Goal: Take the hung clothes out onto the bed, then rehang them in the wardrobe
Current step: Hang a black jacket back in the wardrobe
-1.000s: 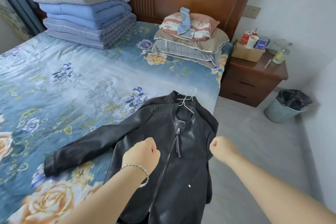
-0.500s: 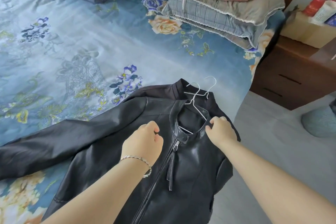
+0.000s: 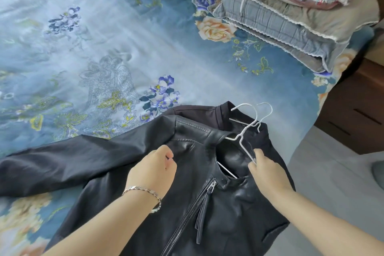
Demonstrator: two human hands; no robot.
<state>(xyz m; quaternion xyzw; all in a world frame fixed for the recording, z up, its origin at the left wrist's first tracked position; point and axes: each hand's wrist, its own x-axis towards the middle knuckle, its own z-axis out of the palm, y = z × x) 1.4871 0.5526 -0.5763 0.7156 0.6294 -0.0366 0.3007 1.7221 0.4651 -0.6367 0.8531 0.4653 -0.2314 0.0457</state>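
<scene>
From the head view, the black leather jacket point(image 3: 218, 214) lay face up on the near right corner of the bed point(image 3: 104, 48), its one sleeve stretched out to the left across the flowered cover and its hem running off toward the person. It lay over a dark garment point(image 3: 193, 110), which peeked out at the far shoulder. Each looked to have its own hanger. The hooks lay side by side past the collars, presumably left in so both could go straight back on the rail.

The right hand point(image 3: 268, 172) pinched the white wire hanger point(image 3: 243, 135) by its sloping arm, just inside the open collar. I judged it was checking the wire sat properly in the shoulders. The second hanger point(image 3: 266, 108) lay untouched just beyond.

The left hand point(image 3: 153, 170), with a bracelet point(image 3: 145, 191) on its wrist, sat curled on the jacket's left shoulder, likely to steady the leather. Whether it had hold of any leather, I couldn't tell.

Stacked pillows point(image 3: 280, 21) sat well apart at the far right.
</scene>
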